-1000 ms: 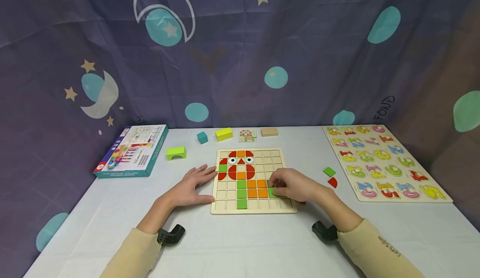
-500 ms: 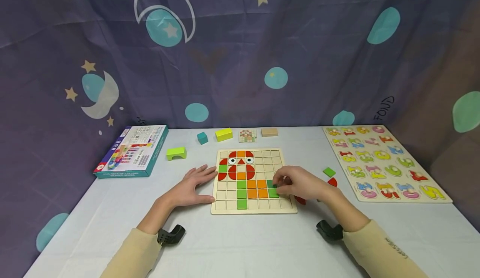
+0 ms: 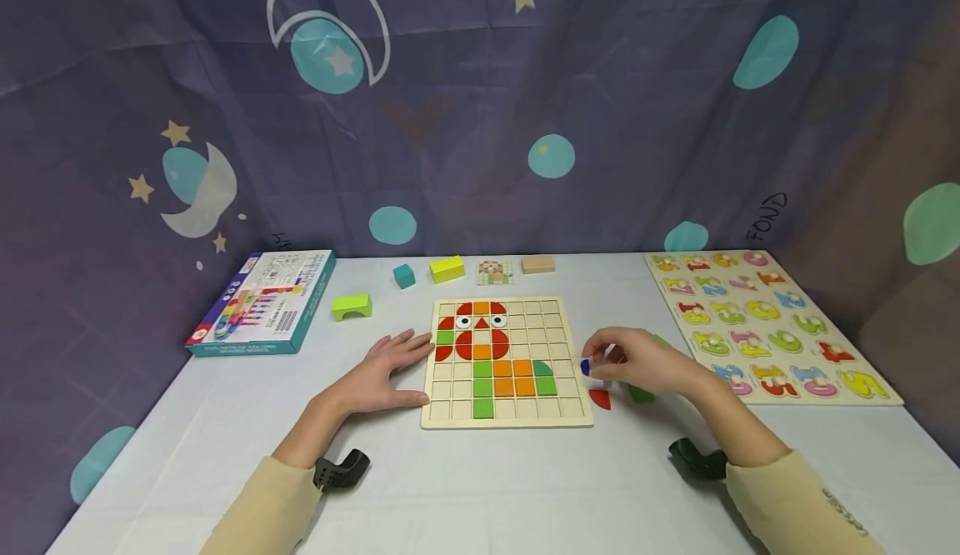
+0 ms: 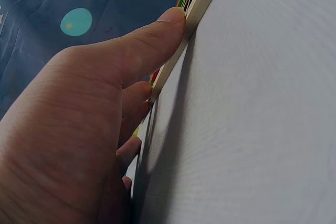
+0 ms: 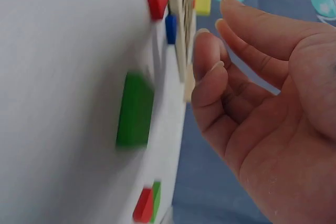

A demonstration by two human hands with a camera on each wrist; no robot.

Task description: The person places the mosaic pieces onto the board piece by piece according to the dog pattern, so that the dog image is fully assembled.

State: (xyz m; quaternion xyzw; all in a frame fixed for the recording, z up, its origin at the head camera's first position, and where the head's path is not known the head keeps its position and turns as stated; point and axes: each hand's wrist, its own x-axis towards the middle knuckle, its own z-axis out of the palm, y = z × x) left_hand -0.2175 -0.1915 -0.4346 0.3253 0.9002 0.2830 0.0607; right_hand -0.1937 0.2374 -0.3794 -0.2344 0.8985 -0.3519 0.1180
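Observation:
The wooden grid board [image 3: 532,330] lies flat, with red, orange and green tiles and two eye pieces set in its cells. Along its left edge my left hand [image 3: 381,376] rests with fingers spread; the left wrist view shows the thumb touching the board's side. My right hand [image 3: 637,362] hovers just right of the board, fingers loosely bent and holding nothing in the right wrist view. Close to its fingertips lies a blue piece [image 3: 585,367]. Below that sits a red quarter-circle tile [image 3: 600,398], and a green tile [image 3: 641,394] is partly under the hand.
A boxed set [image 3: 262,303] lies at left. Behind the board are a green arch block [image 3: 352,306], a teal cube [image 3: 404,276], a yellow block [image 3: 447,269], a picture card [image 3: 495,272] and a wooden block [image 3: 537,264]. A number puzzle [image 3: 772,326] lies at right.
My right hand has moved right, off the board, and away from the green quarter-circle tile, now uncovered in its cell above a green square. The left hand has not moved.

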